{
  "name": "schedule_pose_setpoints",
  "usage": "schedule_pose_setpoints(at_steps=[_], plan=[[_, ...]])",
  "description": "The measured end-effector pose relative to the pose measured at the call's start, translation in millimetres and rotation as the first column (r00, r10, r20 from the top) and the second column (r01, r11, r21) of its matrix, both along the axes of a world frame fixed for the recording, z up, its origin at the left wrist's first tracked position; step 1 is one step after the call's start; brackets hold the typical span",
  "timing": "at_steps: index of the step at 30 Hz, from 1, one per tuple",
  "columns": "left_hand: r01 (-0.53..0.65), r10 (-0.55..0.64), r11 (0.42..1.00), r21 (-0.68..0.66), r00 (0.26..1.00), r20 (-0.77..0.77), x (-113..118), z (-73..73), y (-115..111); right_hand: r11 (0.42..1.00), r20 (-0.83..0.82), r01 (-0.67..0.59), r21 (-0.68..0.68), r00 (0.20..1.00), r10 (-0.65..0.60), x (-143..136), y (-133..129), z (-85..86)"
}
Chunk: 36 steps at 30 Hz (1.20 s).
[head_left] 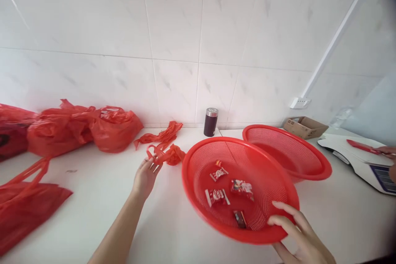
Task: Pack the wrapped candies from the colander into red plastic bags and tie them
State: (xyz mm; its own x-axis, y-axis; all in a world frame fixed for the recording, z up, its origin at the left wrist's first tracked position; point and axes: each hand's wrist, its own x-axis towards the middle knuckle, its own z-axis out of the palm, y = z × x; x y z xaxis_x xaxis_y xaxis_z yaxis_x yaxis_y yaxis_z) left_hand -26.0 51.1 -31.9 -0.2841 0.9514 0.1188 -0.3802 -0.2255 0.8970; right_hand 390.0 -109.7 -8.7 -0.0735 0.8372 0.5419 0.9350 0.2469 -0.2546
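1 left hand point(146, 176): pinching a red bag point(175, 154), centre
1 right hand point(301, 235): pinching rim of front basket point(262, 165), lower right
5 wrapped sweets point(243, 189): inside it

Left hand point(146, 177) raised, fingers curled | right hand point(298, 233) gripping, thumb below

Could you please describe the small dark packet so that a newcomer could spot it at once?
On the white table, find the red basket held by the right hand. Inside, closest to the wearer, lies the small packet, dark brown among brighter packets.
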Motion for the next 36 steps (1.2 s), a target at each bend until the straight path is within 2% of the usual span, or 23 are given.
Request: schedule_pose_setpoints(at_steps=[4,6,8,9,11,13,14,16,17,19,23,25,30,31,33,35,36], plan=[[0.040,-0.055,0.997,0.066,0.967,0.247,-17.0,32.9,-25.2,0.977,0.038,0.150,0.153,0.987,-0.157,-26.6,18.1,-19.7],[0.094,-0.121,0.990,0.104,0.948,0.295,-20.3,49.4,-36.8,0.959,-0.009,0.212,0.186,0.977,-0.215,-44.8,17.2,-20.4],[0.193,-0.233,0.968,0.162,0.928,0.291,-22.7,61.3,-49.1,0.963,-0.081,0.196,0.186,0.980,-0.183,-66.5,8.7,-14.1],[0.258,-0.304,0.947,0.194,0.915,0.266,-23.5,65.3,-55.4,0.975,-0.117,0.125,0.186,0.988,-0.104,-79.3,3.3,-8.3],[0.394,-0.443,0.885,0.247,0.877,0.188,-23.0,69.9,-67.5,0.978,-0.193,-0.112,0.174,0.970,0.145,-109.4,-4.6,7.7],[0.514,-0.556,0.814,0.269,0.825,0.105,-18.9,72.0,-77.6,0.922,-0.313,-0.367,0.122,0.867,0.387,-143.9,-3.2,26.5],[0.571,-0.608,0.774,0.273,0.791,0.070,-15.7,72.7,-81.7,0.887,-0.384,-0.451,0.101,0.805,0.453,-161.0,1.6,35.3],[0.657,-0.687,0.700,0.280,0.726,0.011,-9.2,73.9,-88.0,0.853,-0.460,-0.508,0.117,0.734,0.500,-190.1,16.4,48.7],[0.680,-0.708,0.675,0.286,0.706,-0.006,-6.8,74.4,-90.4,0.849,-0.461,-0.516,0.112,0.730,0.505,-200.3,24.4,52.5],[0.676,-0.710,0.673,0.301,0.704,0.006,-6.2,75.0,-93.9,0.848,-0.430,-0.523,0.083,0.749,0.504,-209.3,37.0,54.6],[0.536,-0.597,0.784,0.313,0.789,0.145,-21.0,77.8,-99.3,0.775,-0.386,-0.617,-0.138,0.754,0.531,-190.1,38.7,51.9],[0.488,-0.545,0.820,0.299,0.825,0.151,-31.3,82.2,-101.7,0.752,-0.334,-0.621,-0.219,0.772,0.540,-174.4,32.4,54.8],[0.386,-0.422,0.873,0.298,0.904,0.063,-54.4,96.7,-102.8,0.812,-0.141,-0.526,-0.253,0.850,0.507,-153.1,28.2,75.3],[0.341,-0.362,0.890,0.303,0.932,0.013,-59.1,98.4,-101.5,0.827,-0.109,-0.503,-0.250,0.864,0.492,-152.2,30.4,80.1],[0.189,-0.140,0.950,0.250,0.969,-0.202,-66.8,99.6,-98.4,0.850,-0.046,-0.468,-0.243,0.880,0.472,-153.2,36.5,89.4],[-0.041,0.117,0.982,0.182,0.896,-0.428,-68.6,99.3,-96.9,0.860,-0.006,-0.450,-0.239,0.887,0.462,-158.1,44.4,97.1],[-0.166,0.233,0.971,0.175,0.830,-0.506,-65.7,99.1,-97.7,0.861,0.001,-0.450,-0.238,0.886,0.463,-162.1,48.8,99.8]])
